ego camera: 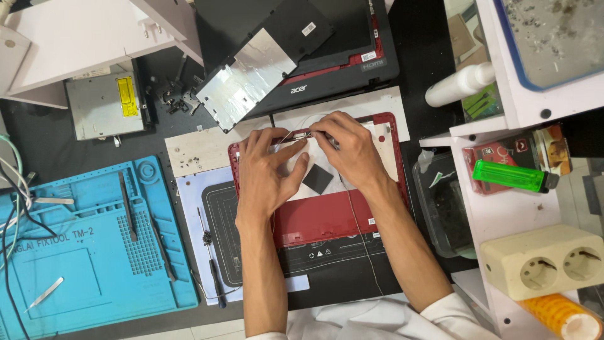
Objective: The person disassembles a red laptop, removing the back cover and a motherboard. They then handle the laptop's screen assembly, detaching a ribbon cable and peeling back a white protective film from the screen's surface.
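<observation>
A red laptop lid shell (327,217) lies open side up on the dark table in the middle of the head view. My left hand (267,173) rests on its upper left part, fingers pointing toward a small metal strip part (301,135) near the lid's top edge. From the right, my right hand (349,148) pinches that same small part with thumb and fingers. A thin wire (358,233) runs down the lid past my right forearm. A black square pad (318,179) sits on the white inner sheet between both hands.
A black laptop base (327,82) with a foil-backed cover (248,79) lies behind. At left lie a blue repair mat (94,239) with tweezers (44,293), an optical drive (104,104) and a screwdriver (214,264). White shelves at right hold a green lighter (513,176), a socket block (544,261) and a bottle (459,84).
</observation>
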